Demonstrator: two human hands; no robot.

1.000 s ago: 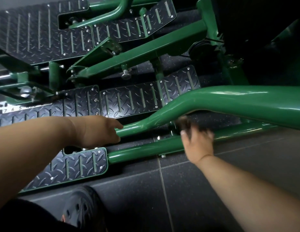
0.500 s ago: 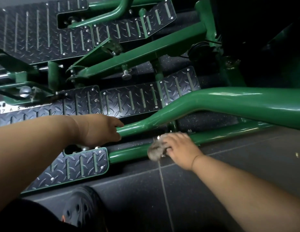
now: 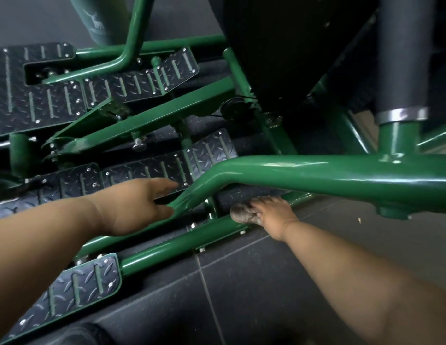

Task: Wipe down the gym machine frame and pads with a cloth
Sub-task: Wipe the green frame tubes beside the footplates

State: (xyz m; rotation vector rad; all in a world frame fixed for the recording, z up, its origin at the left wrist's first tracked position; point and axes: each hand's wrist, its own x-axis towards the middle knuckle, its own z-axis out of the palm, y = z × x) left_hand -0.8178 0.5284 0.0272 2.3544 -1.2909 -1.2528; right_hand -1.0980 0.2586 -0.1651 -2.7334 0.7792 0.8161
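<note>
- Two bare hands, one crumpled grey-brown cloth, four black diamond-plate foot plates (as far as can be counted).
- The left hand grips the bent glossy green frame tube, thumb beneath it.
- The right hand clutches the cloth, bunched just left of its fingers, against the lower green floor rail.
- Since half a second ago, the right hand and cloth sit further right along that rail; the view has tilted upward.

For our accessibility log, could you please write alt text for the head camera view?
A person's right hand presses a grey cloth onto the low green frame tube of a gym machine, while the left hand grips the bent green tube above it. Black tread plates lie beyond, over dark floor tiles.
</note>
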